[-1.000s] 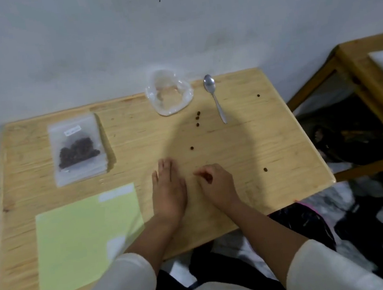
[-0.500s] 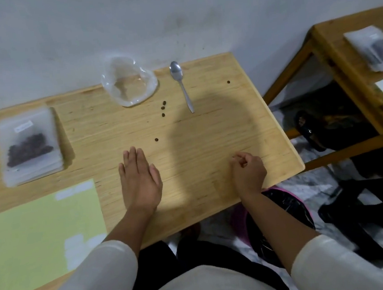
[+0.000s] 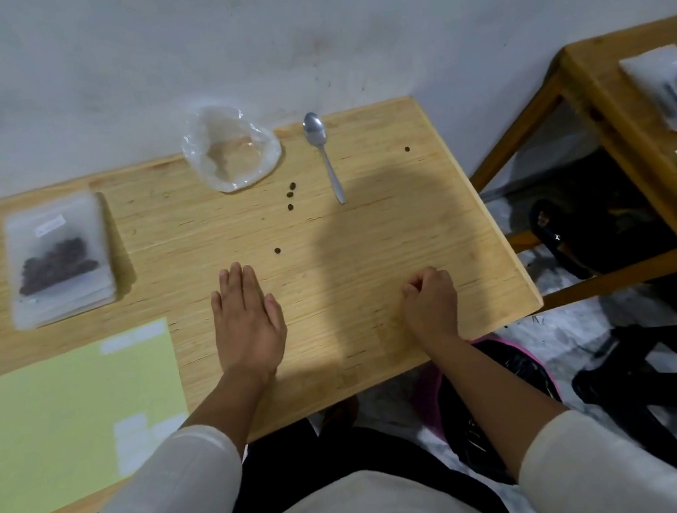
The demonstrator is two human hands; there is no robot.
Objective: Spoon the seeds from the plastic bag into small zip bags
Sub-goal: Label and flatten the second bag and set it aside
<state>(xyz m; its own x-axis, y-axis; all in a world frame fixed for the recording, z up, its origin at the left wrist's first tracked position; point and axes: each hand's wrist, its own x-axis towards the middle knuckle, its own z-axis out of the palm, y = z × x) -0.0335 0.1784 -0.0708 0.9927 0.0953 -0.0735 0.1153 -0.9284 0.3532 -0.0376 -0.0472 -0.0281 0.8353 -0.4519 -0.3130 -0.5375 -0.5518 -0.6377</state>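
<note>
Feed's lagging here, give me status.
Left hand flat on table; right hand curled, contents unseen. Plastic bag looks empty, spoon idle. Loose seeds scattered.

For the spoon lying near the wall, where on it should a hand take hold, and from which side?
Take the spoon by its handle end, coming from the near side. It lies flat with the bowl toward the wall and the thin handle pointing at the person, free of the loose seeds on its left. A pinch across the handle probably suits best.

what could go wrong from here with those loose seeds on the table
The lone seed lies near the table's right edge; a careless sweep might knock it off. The right hand, fingers curled near the front corner, may hold a picked-up seed; I cannot tell. The plastic bag looks nearly empty.
</note>
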